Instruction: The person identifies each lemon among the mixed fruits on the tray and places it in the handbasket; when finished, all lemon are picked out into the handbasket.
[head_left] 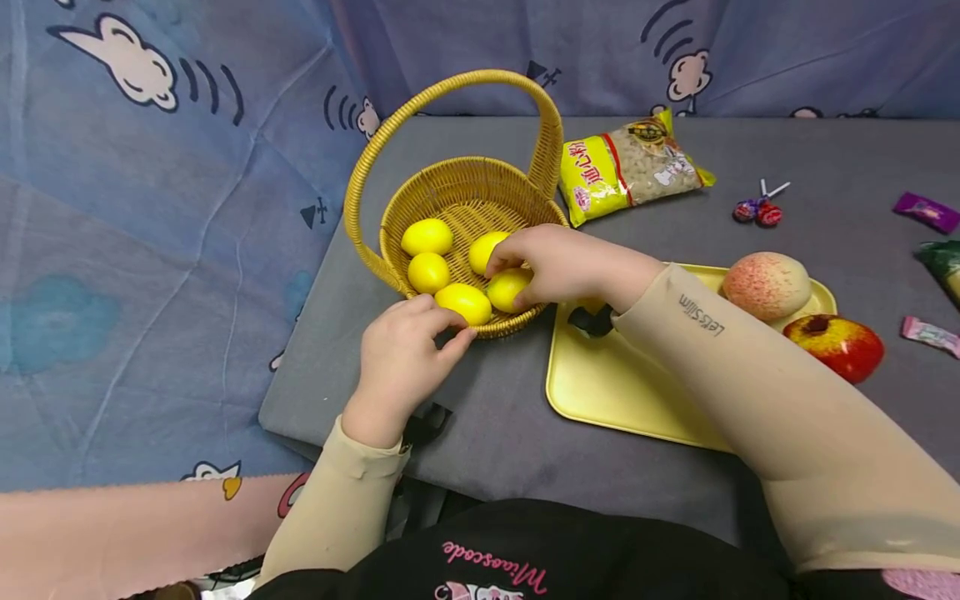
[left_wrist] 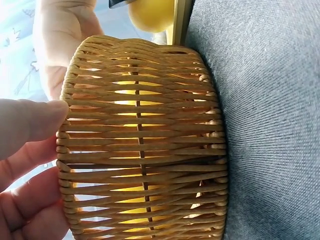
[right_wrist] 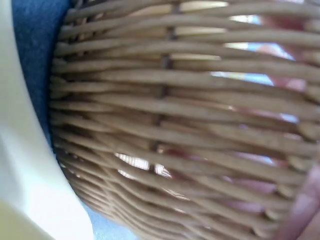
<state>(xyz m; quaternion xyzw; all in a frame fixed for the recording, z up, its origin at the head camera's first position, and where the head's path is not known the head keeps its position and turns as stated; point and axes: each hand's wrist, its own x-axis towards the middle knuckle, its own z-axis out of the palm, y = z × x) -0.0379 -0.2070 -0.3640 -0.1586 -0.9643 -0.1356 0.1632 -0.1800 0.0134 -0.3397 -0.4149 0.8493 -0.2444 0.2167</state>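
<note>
A wicker basket with a tall arched handle stands on the grey table, several yellow lemons inside it. With thumb outside and fingers over the edge, my left hand pinches the basket's near rim; the left wrist view shows the thumb against the woven wall. Reaching over the right side of the rim, my right hand holds a lemon between thumb and fingers, low in the basket beside the other lemons. Woven wall fills most of the right wrist view and hides that grip.
Under my right forearm lies a yellow tray, with a peach on it and a red-yellow apple at its right edge. Behind are a pasta bag and two lollipops. Wrapped sweets lie far right.
</note>
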